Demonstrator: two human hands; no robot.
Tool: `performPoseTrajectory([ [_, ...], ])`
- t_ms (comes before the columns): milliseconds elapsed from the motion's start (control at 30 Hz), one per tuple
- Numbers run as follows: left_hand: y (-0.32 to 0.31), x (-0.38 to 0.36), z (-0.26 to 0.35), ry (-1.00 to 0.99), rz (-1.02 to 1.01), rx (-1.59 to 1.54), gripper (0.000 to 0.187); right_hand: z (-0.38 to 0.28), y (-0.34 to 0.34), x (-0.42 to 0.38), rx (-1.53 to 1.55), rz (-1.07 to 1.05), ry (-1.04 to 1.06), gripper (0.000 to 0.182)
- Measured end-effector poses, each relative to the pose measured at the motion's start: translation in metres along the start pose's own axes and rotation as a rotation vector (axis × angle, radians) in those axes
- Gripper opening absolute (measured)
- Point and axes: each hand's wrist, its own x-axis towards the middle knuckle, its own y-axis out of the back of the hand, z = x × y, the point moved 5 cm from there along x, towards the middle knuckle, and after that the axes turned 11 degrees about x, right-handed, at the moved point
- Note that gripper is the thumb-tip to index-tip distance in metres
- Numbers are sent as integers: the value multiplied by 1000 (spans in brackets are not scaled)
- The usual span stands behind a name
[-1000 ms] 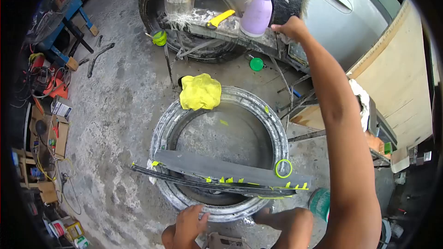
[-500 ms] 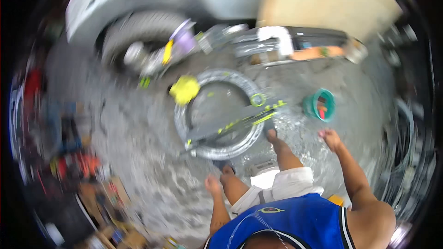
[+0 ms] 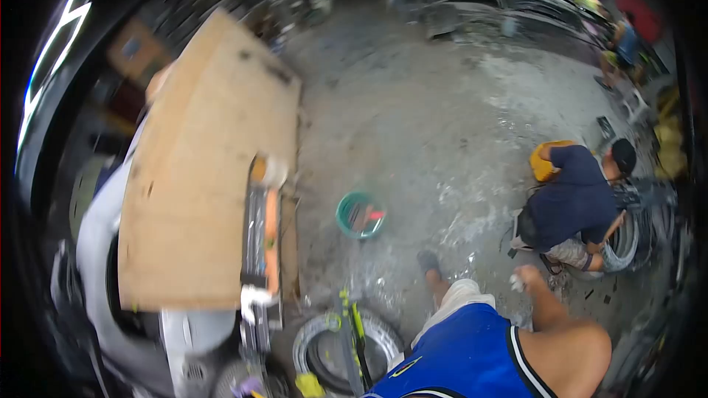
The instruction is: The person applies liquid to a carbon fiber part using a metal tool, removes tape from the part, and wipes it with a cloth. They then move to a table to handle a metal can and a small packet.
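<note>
My right hand (image 3: 528, 276) hangs low at my right side, fingers curled. A small whitish lump (image 3: 516, 283) shows at its fingertips; blur hides what it is, and whether it is held or lies behind them. My left hand is out of view. Ahead on the floor stands a green bucket (image 3: 341, 214) with brownish pieces and a red one inside. At the bottom, a ring-shaped tyre-like object (image 3: 304, 346) lies on the floor, with a long dark part with yellow-green marks (image 3: 346, 343) across it. A yellow cloth-like thing (image 3: 310, 385) lies beside the ring.
A co-worker (image 3: 571, 191) crouches at the right near a yellow container (image 3: 543, 164) and coiled material (image 3: 625, 243). Another person (image 3: 627, 48) sits farther back. At left a large wooden board (image 3: 199, 177) leans by a vehicle (image 3: 99, 228). Car body parts (image 3: 472, 4) line the back.
My view has swung right, so the ring, board and bucket have shifted left and the co-workers have appeared. My left hand has left the view. A whitish lump now shows at my right fingertips.
</note>
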Motion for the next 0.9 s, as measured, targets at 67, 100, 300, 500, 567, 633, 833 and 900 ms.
performPoseTrajectory([
  [67, -37, 12, 90, -61, -83, -104, 32, -61, -30, -71, 476, 92, -210, 16],
  [100, -64, 16, 135, -102, -153, -141, 31, -81, -27, -84, 530, 66, -260, 20],
  [300, -245, -124, 534, -506, -805, -215, 31, -257, -28, -36, 331, 85, 232, 48],
  [500, -330, -368, 698, -524, -1522, -31, 35, -498, -100, -59, 609, -339, 620, 63],
  [567, -362, -385, 715, -461, -1661, -76, 36, -534, -125, -45, 553, -398, 834, 64],
  [633, -396, -400, 737, -398, -1805, -140, 37, -554, -143, -17, 355, -398, 790, 59],
  [833, -510, -403, 846, -525, -1521, 126, 31, -645, -60, 82, 33, -429, 827, 64],
  [900, -545, -395, 879, -699, -1338, 257, 29, -651, -10, 109, 138, -271, 676, 58],
])
